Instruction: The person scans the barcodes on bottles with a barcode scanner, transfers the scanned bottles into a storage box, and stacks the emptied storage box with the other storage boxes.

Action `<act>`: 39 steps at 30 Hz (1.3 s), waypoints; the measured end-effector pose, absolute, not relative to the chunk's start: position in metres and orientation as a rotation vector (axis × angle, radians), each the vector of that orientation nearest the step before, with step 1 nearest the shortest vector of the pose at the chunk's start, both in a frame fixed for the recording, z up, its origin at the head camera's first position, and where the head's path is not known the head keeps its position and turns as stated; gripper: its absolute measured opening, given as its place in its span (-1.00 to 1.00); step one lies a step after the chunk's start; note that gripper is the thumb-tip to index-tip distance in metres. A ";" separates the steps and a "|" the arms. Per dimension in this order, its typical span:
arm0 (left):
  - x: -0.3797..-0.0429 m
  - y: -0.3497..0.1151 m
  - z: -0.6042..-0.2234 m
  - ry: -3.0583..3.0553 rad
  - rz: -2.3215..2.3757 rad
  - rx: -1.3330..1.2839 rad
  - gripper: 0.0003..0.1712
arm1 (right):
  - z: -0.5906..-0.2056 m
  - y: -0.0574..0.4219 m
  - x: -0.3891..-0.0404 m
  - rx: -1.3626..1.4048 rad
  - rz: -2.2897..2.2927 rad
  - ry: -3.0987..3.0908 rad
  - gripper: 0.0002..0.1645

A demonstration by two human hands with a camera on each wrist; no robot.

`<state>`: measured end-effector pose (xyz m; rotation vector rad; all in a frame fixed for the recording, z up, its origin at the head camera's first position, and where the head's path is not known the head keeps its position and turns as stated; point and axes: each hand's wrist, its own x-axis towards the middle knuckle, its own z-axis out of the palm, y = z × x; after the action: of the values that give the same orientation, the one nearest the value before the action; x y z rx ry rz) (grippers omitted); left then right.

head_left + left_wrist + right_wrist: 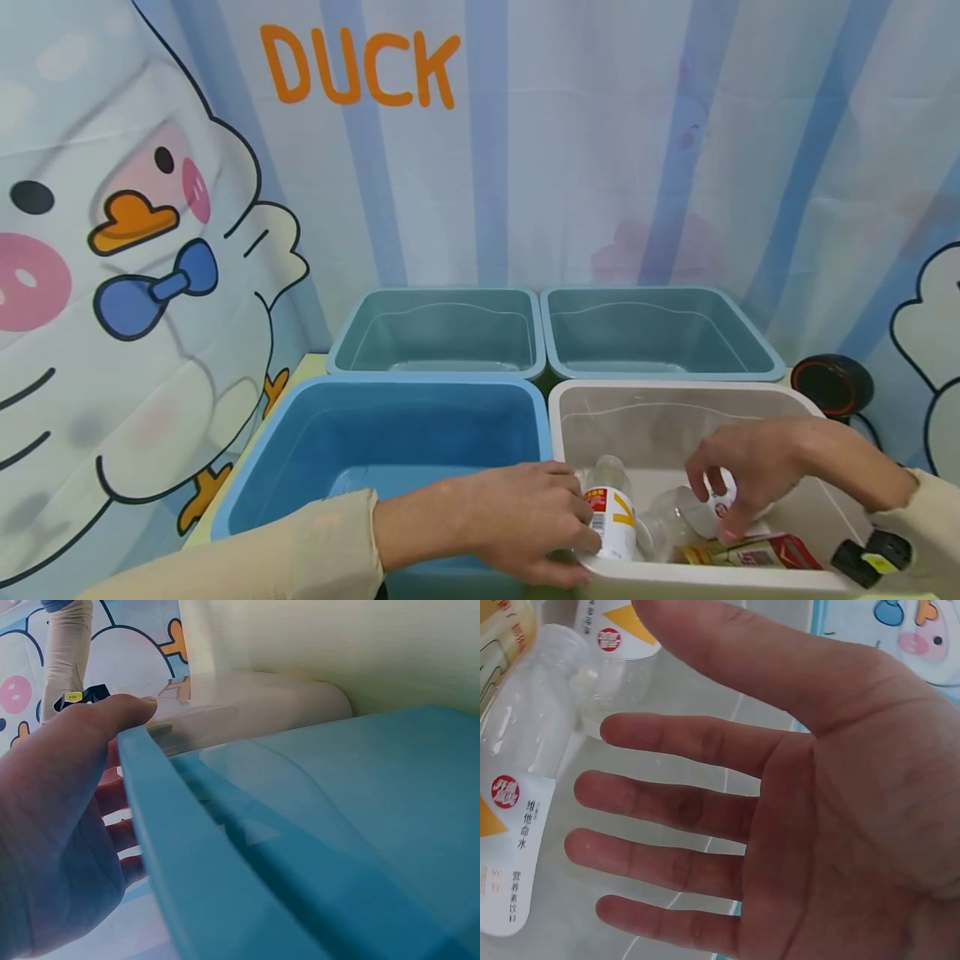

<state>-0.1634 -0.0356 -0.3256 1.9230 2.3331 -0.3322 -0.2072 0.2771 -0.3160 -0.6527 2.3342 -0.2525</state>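
My left hand (525,521) rests over the adjoining rims of the blue bin (296,396) and white bin (675,387). In the left wrist view its thumb and fingers look extended beside the blue rim, with nothing seen held. Close to those fingertips, inside the white bin, is a clear plastic bottle (613,521) with a white, red and yellow label. My right hand (757,467) hovers in that bin, palm bare and fingers spread in the right wrist view. Under it lie another clear bottle (514,832) with a white label and a yellow-and-red packet (780,552).
Two teal bins, a left one (435,293) and a right one (637,293), stand behind the front pair. A round black device (832,385) with a cable sits at the back right. Behind everything hangs a striped duck-print curtain (487,167).
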 end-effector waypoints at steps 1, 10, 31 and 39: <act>-0.164 -0.036 -0.326 2.333 -0.328 1.921 -0.57 | -0.316 0.276 -0.207 -0.651 -0.234 2.334 -0.62; -0.167 -0.036 -0.327 2.312 -0.259 1.913 -0.55 | -0.316 0.271 -0.205 -0.639 -0.162 2.260 -0.65; -0.169 -0.036 -0.326 2.316 -0.247 1.878 -0.54 | -0.328 0.260 -0.220 -0.601 -0.005 2.068 -0.66; -0.169 -0.037 -0.326 2.310 -0.245 1.864 -0.54 | -0.337 0.255 -0.234 -0.607 -0.014 1.906 -0.65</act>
<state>-0.1690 -0.0366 -0.3261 1.8638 2.3096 -0.2450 -0.2335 0.2553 -0.3375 -0.6071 1.9061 -0.0145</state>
